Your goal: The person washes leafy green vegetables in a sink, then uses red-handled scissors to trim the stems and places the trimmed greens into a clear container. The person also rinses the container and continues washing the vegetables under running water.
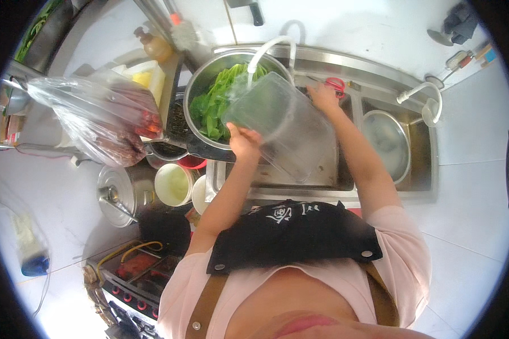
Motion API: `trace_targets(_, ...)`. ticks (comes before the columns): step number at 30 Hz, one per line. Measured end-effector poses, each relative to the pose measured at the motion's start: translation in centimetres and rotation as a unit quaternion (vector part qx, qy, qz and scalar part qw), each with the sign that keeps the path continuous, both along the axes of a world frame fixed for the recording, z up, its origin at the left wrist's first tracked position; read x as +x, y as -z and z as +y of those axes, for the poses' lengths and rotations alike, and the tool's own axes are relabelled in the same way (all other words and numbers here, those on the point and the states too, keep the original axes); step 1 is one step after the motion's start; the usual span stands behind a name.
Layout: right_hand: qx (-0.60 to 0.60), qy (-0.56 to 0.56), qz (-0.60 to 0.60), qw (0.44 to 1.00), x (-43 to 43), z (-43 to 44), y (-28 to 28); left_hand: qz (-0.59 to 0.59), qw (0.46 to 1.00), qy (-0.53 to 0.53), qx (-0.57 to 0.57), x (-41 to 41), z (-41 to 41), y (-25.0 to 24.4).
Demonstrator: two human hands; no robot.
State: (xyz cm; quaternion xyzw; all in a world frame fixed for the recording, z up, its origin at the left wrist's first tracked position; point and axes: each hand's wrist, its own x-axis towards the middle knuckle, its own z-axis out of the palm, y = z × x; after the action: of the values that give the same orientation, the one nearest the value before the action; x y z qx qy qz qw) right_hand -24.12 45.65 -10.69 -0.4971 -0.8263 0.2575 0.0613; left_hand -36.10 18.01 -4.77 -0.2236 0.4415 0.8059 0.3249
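My left hand (pixel 242 140) grips the lower left edge of a clear plastic container (pixel 275 108), tilted over the right side of a large steel basin (pixel 191 123). Green leafy vegetables (pixel 214 104) fill much of the basin. Water runs from a white curved faucet (pixel 271 44) above it, onto or behind the container; the exact spot is blurred. A second clear plastic box or lid (pixel 307 156) slants below, over the sink. My right hand (pixel 323 96) is at the back of the sink, beside red-handled scissors (pixel 336 86); its fingertips are partly hidden, and whether it holds anything is unclear.
A second sink bowl at right holds a round metal pan (pixel 386 146) under another faucet (pixel 428 87). A filled clear plastic bag (pixel 97 118) hangs at left. Below it stand a lidded steel pot (pixel 116 190) and a white bucket (pixel 172 185). A burner unit (pixel 140 275) is at lower left.
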Motion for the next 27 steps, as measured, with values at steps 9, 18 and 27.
trace_targets(9, -0.568, 0.175, 0.184, 0.783, 13.0, -1.5, -8.7, 0.357, 0.866, 0.344, 0.067, 8.1, 2.2, -0.1)
trace_targets(18, -0.69, -0.014, 0.162, 0.705, 30.1, -2.8, -10.1, 0.818, 0.3, 0.46, 0.172, 14.3, 2.3, 0.1)
trace_targets(27, -0.381, 0.216, 0.332, 0.835, 42.2, -6.6, 0.6, 0.741, 0.431, 0.478, -0.191, 11.7, 1.1, 4.8)
